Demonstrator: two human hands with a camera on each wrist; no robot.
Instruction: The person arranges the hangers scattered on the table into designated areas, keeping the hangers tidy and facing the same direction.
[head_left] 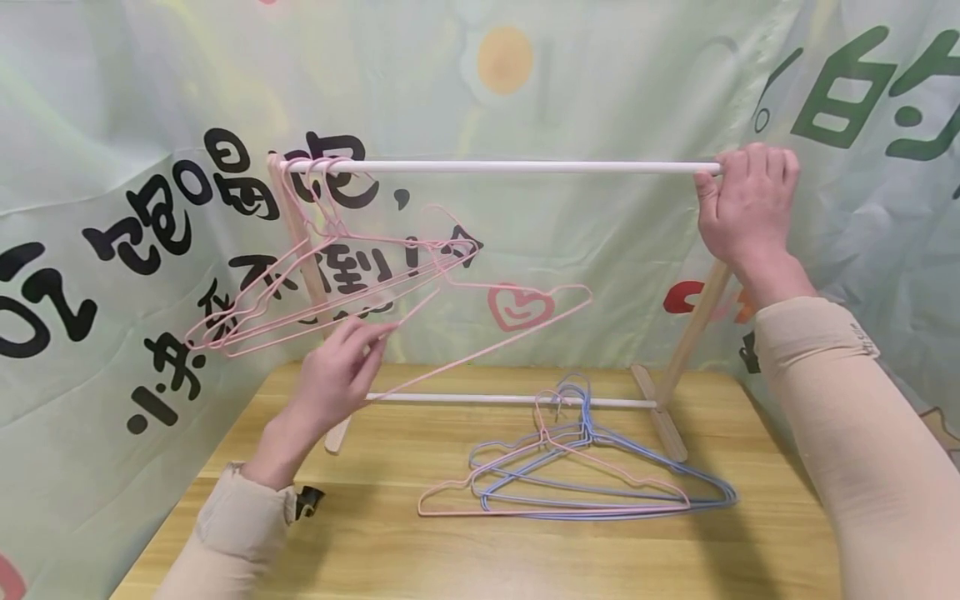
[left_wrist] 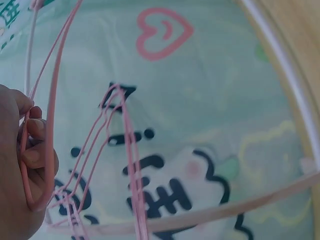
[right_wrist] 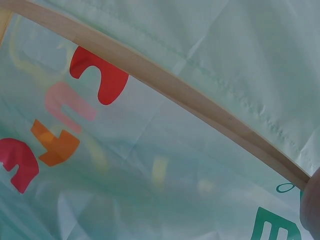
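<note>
My left hand (head_left: 333, 371) pinches a pink wire clothes hanger (left_wrist: 51, 110) by one shoulder end and holds it tilted in the air. In the head view that hanger's hook is near the hung ones; whether it touches the rail cannot be told. Several pink hangers (head_left: 339, 236) hang bunched at the left end of a white rail (head_left: 525, 167). At the rail's other end, my right hand (head_left: 753, 204) grips the top corner of the rack. Only a sliver of that hand (right_wrist: 311, 207) shows in the right wrist view, beside the wooden post (right_wrist: 175, 97).
On the wooden table (head_left: 390, 533), several blue hangers (head_left: 587, 421) lie piled with a pink hanger (head_left: 450, 514), hooks toward the lower white bar (head_left: 465, 399). The rack's right foot (head_left: 663, 417) stands behind them. A printed cloth (head_left: 622, 75) hangs behind the rack.
</note>
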